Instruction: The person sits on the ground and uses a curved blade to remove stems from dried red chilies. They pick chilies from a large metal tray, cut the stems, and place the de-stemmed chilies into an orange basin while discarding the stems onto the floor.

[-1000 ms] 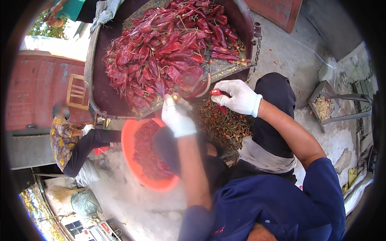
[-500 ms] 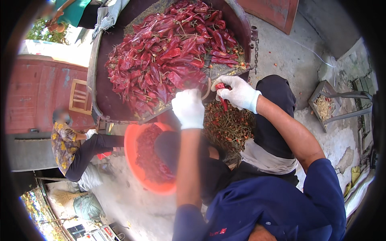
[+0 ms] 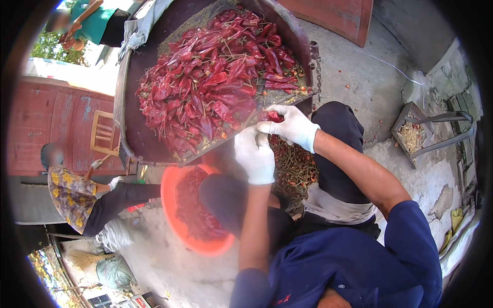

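Note:
In white knit gloves, both of my hands meet at the front edge of a metal bed heaped with dried red chili peppers (image 3: pixel 200 87). My right hand (image 3: pixel 297 126) is closed round a dried red chili pepper (image 3: pixel 273 116), part of which shows above the fingers. Another bit of red shows below that hand. My left hand (image 3: pixel 255 156) is pinched shut against the right fingertips; whatever lies between its fingers is hidden. Below the hands, stems and pepper scraps (image 3: pixel 294 169) lie in a pile between my legs.
An orange basin (image 3: pixel 171 218) of red peppers stands left of my knee. A scoop-shaped metal pan (image 3: pixel 411 131) with pale bits lies at right. One person (image 3: pixel 74 197) is at the left, another (image 3: pixel 92 20) at the upper left. A chain (image 3: pixel 318 72) hangs from the bed's corner.
My left hand has moved right to meet my right hand, which has come slightly left with the pepper. The person at left has shifted, and the person at upper left shows more.

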`<state>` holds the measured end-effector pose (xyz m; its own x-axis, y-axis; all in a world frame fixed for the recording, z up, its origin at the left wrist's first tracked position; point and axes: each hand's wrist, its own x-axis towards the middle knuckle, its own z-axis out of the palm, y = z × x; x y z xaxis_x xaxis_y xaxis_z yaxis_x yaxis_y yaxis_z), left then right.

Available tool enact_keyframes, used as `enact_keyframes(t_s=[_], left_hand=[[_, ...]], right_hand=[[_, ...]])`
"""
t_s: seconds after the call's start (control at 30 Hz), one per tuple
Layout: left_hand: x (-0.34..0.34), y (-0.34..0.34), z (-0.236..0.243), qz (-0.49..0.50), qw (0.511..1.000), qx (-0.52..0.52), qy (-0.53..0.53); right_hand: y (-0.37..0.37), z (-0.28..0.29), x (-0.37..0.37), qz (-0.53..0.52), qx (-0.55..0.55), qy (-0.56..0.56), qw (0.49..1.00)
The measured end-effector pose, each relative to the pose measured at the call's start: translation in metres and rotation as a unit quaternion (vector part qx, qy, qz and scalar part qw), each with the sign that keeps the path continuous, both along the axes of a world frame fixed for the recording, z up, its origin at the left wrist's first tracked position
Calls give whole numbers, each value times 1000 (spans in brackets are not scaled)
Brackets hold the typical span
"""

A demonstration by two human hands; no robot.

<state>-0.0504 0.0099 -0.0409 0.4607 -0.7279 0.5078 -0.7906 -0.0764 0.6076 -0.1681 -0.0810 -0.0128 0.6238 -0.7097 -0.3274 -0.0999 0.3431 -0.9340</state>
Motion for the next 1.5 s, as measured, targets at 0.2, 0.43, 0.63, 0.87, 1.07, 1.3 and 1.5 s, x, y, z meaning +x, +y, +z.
enact_keyframes(t_s=[0.2, 0.43, 0.63, 0.87, 1.07, 1.3, 1.5], left_hand=[[45, -9, -8, -40, 994, 28, 98], [61, -66, -4, 42, 924, 193, -328], [74, -69, -6, 22, 921, 179, -344], [41, -32, 2, 20, 995, 50, 85], [8, -17, -5, -10, 998, 7, -64], [5, -3, -5, -66, 992, 62, 91], [13, 9, 0, -74, 967, 56, 236]], right_hand=[[-10, -25, -6, -44, -187, 24, 981], [-13, -27, -9, -35, -205, 25, 978], [-14, -23, -3, -42, -201, -8, 979], [-11, -8, -3, -23, -85, -24, 996], [-5, 0, 3, -13, -24, 2, 1000], [-4, -16, 10, -32, -210, 76, 974], [-9, -28, -9, -20, -240, 37, 970]])
